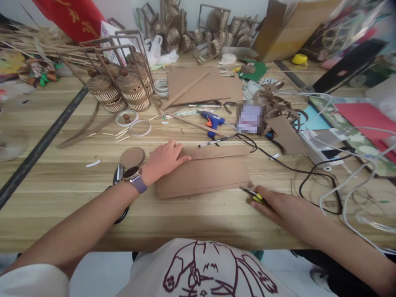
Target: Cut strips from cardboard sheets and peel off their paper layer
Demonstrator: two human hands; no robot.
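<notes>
Two hands work near the surface's (62, 194) front edge: left hand (163, 159) presses flat, fingers together, on cardboard (210, 175); right hand (284, 208) grips a knife (255, 196) at the cardboard's corner.

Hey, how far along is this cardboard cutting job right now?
Done: several cardboard models stand at the back, and a disc lies cut out. In hand: the left hand presses the cardboard sheet flat while the right hand holds a cutter at its right edge. Left: most of the sheet looks uncut; the glue gun lies idle.
</notes>
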